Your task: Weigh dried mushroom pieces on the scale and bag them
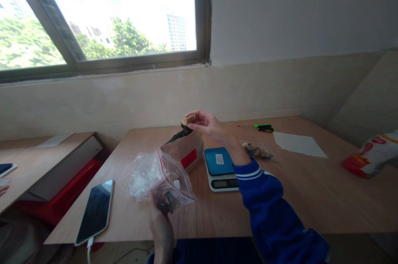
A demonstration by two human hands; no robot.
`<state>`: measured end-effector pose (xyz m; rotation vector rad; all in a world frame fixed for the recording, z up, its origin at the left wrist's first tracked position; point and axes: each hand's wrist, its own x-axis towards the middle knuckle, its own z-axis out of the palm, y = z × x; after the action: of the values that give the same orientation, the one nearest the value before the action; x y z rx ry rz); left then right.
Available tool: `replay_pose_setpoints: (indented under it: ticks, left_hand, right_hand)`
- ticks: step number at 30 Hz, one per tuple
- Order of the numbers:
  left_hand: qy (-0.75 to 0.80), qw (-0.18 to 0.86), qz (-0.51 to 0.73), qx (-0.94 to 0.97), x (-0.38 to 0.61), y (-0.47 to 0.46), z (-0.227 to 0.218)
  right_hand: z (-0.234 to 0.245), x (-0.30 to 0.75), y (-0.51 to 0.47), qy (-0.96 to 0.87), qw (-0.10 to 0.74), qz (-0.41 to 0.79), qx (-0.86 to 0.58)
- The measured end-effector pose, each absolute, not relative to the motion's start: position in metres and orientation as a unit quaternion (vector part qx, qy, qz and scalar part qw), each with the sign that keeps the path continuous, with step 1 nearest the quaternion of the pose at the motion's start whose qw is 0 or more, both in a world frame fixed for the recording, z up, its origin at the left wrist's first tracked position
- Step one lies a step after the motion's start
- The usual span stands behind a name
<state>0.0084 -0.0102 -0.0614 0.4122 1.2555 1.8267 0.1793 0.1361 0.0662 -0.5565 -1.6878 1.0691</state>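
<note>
My right hand [209,125] is raised over the wooden table, pinching a small tan-brown lump [188,120] between its fingers and thumb. Just below the lump is the dark open mouth of a kraft paper pouch [184,149] with a red label, and the lump appears to touch its black edge. My left hand [159,224] is at the table's near edge, gripping a clear zip-lock plastic bag [166,181] with a red seal line. Dark pieces [166,202] sit in the bag's lower corner, partly hidden by my fingers.
A digital kitchen scale [219,168] with a blue top stands right of the pouch. Beyond it lie a small plastic bag [256,151] holding dark pieces, a green-handled screwdriver [263,127] and white paper [298,144]. A smartphone [95,212] is charging at left; a red-and-white packet [371,154] lies at right.
</note>
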Motion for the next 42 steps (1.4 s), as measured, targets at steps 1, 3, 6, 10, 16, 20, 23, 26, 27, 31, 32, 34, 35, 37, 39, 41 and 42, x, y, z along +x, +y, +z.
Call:
replay_pose_setpoints:
  ticks: [1, 3, 6, 10, 16, 20, 23, 26, 27, 31, 32, 34, 35, 37, 39, 41, 42]
  left_hand:
    - [0.505, 0.427, 0.732, 0.163, 0.008, -0.010, -0.062]
    - [0.508, 0.426, 0.731, 0.160, 0.007, -0.011, -0.061]
    - [0.506, 0.429, 0.731, 0.160, 0.007, -0.011, -0.060]
    - [0.503, 0.432, 0.730, 0.166, 0.008, -0.011, -0.060]
    - [0.502, 0.433, 0.727, 0.178, 0.010, -0.011, -0.060]
    - [0.503, 0.431, 0.729, 0.174, 0.010, -0.012, -0.059]
    - [0.498, 0.434, 0.730, 0.178, 0.009, -0.012, -0.059]
    - [0.499, 0.435, 0.728, 0.179, 0.009, -0.012, -0.060]
    - [0.500, 0.435, 0.727, 0.180, 0.009, -0.012, -0.060]
    - [0.499, 0.433, 0.727, 0.188, 0.009, -0.011, -0.061]
    - [0.498, 0.432, 0.728, 0.189, 0.009, -0.011, -0.061]
    - [0.494, 0.434, 0.728, 0.193, 0.009, -0.012, -0.062]
    - [0.492, 0.437, 0.727, 0.196, 0.009, -0.013, -0.062]
    - [0.488, 0.446, 0.721, 0.209, 0.010, -0.014, -0.062]
    - [0.477, 0.459, 0.713, 0.229, 0.012, -0.016, -0.061]
    - [0.462, 0.471, 0.708, 0.252, 0.014, -0.017, -0.059]
    - [0.455, 0.475, 0.706, 0.263, 0.015, -0.017, -0.059]
  right_hand:
    - [0.067, 0.178, 0.140, -0.715, 0.497, 0.430, -0.240]
    - [0.068, 0.177, 0.143, -0.741, 0.472, 0.401, -0.260]
    - [0.066, 0.177, 0.145, -0.767, 0.447, 0.375, -0.268]
    - [0.062, 0.178, 0.143, -0.792, 0.424, 0.358, -0.255]
    - [0.061, 0.179, 0.142, -0.808, 0.431, 0.258, -0.307]
    - [0.060, 0.178, 0.143, -0.807, 0.440, 0.219, -0.328]
    - [0.056, 0.177, 0.146, -0.803, 0.446, 0.200, -0.342]
    - [0.051, 0.177, 0.147, -0.801, 0.452, 0.166, -0.357]
    - [0.050, 0.177, 0.146, -0.799, 0.454, 0.160, -0.359]
    - [0.050, 0.178, 0.142, -0.802, 0.451, 0.151, -0.362]
    - [0.050, 0.179, 0.139, -0.807, 0.444, 0.143, -0.362]
    - [0.051, 0.179, 0.130, -0.812, 0.441, 0.122, -0.363]
    - [0.052, 0.179, 0.123, -0.810, 0.447, 0.116, -0.362]
    - [0.054, 0.179, 0.105, -0.801, 0.464, 0.132, -0.354]
    - [0.056, 0.178, 0.084, -0.803, 0.448, 0.205, -0.336]
    - [0.056, 0.177, 0.064, -0.815, 0.384, 0.305, -0.310]
    - [0.055, 0.176, 0.057, -0.821, 0.346, 0.345, -0.296]
